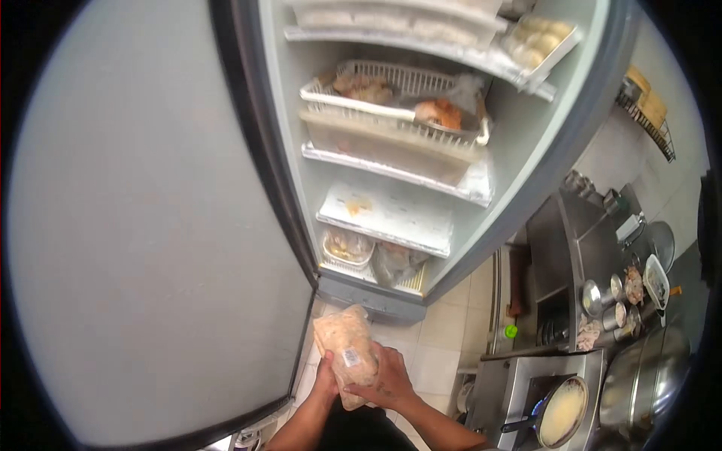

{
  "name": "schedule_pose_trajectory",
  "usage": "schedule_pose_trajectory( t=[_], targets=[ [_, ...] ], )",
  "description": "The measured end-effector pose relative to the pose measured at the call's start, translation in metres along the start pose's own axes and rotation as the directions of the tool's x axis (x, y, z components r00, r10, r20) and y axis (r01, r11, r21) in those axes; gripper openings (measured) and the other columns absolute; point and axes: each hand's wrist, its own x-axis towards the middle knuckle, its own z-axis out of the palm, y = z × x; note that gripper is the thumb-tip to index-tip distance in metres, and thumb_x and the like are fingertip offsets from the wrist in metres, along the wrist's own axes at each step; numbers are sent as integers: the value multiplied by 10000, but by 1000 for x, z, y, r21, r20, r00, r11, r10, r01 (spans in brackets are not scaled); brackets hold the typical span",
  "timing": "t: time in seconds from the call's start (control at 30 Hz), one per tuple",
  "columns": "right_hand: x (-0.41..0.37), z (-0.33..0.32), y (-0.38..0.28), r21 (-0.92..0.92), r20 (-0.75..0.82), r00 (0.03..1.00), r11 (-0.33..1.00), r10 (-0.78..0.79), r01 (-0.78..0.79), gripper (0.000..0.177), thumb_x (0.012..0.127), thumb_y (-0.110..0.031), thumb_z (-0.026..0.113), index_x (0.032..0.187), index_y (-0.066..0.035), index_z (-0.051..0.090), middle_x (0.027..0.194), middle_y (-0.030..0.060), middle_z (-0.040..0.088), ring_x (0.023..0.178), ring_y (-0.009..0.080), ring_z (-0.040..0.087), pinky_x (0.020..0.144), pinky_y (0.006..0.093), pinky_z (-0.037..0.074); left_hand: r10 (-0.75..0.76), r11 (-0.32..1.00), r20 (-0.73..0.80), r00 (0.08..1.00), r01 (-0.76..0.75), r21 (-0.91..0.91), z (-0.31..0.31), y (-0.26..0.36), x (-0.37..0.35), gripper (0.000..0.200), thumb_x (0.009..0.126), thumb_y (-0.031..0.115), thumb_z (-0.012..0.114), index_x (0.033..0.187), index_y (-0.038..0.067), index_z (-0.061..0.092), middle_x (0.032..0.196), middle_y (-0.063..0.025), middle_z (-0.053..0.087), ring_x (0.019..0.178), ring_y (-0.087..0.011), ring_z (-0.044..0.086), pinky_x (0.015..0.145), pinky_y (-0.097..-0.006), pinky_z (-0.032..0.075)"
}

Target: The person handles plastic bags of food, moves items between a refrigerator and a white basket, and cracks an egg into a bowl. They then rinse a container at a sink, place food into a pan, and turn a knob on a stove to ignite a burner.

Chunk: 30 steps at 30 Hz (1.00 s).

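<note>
No words, brands or numbers can be read. One label (351, 357) is seen: a small whitish patch, stuck on the upward-facing side of the pale, clear-wrapped package (338, 328) that is held just in front of the foot of the open refrigerator (368, 301). Faint darker marks are carried by the label, but they are too small and blurred to be made out as letters, figures or a code. On the broad grey door (150, 225) of the refrigerator, no lettering can be made out. On the tubs and bags inside the refrigerator, and on the pans and containers to its right, nothing legible is shown.
</note>
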Motion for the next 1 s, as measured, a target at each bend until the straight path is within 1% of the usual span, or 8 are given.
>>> schedule_pose_trajectory(
  t=[0.1,0.2,0.27,0.33,0.47,0.63,0.73,1.0],
  targets=[
    [-20,-23,-29,190,46,976,957,214,-219,1161,629,-403,824,1445,-14,95,1383,248,317,1283,363,362,1064,430,321,146,935,75,986,-162,316,63,14,-18,817,781,459,707,1376,41,335,1293,-152,503,1175,-304,515,971,-451,452],
    [-23,-34,-19,583,-118,982,811,144,-49,1162,587,-285,866,1442,-12,127,1385,213,325,1290,326,362,1048,409,347,219,835,168,961,-274,478,121,37,-30,822,741,351,780,1359,26,347,1271,-143,518,1144,-287,540,950,-423,472],
    [-15,-73,-39,529,-236,970,844,50,85,1032,610,-131,807,1434,-27,195,1323,163,435,1188,279,479,992,363,412,230,800,190,954,-297,522,148,54,-32,741,805,368,715,1351,20,356,1254,-144,529,1125,-287,552,936,-423,478],
    [1,-102,-41,949,-91,994,309,58,68,892,648,-19,740,1410,-28,276,1328,129,439,1174,250,495,963,356,442,132,919,163,978,-182,348,163,71,-29,645,871,365,630,1346,17,365,1227,-147,548,1088,-283,574,921,-431,484],
    [72,-197,-95,919,-161,980,343,-118,192,797,665,70,671,1383,-22,338,1297,132,482,1161,248,516,924,357,480,121,976,264,957,-164,146,189,100,-23,571,909,349,558,1330,4,387,1190,-171,573,1044,-302,597,908,-452,485],
    [189,-299,-138,941,148,954,334,-259,-55,501,817,-189,581,1250,36,463,1100,177,609,929,271,637,802,375,538,138,984,355,925,-170,59,218,135,2,563,919,346,537,1330,-6,382,1195,-191,567,1050,-316,595,905,-455,483],
    [234,-318,-164,936,195,960,331,-200,-121,380,859,-237,505,1113,39,556,993,163,649,841,256,654,751,374,541,114,993,389,914,-120,-9,238,147,10,559,927,353,521,1327,-13,384,1205,-198,559,1074,-320,582,928,-454,467],
    [230,-290,-186,984,-11,955,166,-295,63,409,854,-191,502,1176,59,520,1044,184,640,870,278,663,753,406,553,285,958,312,906,-277,-70,267,174,28,630,894,449,510,1325,3,399,1193,-200,562,1049,-324,589,909,-472,475]
  ],
)
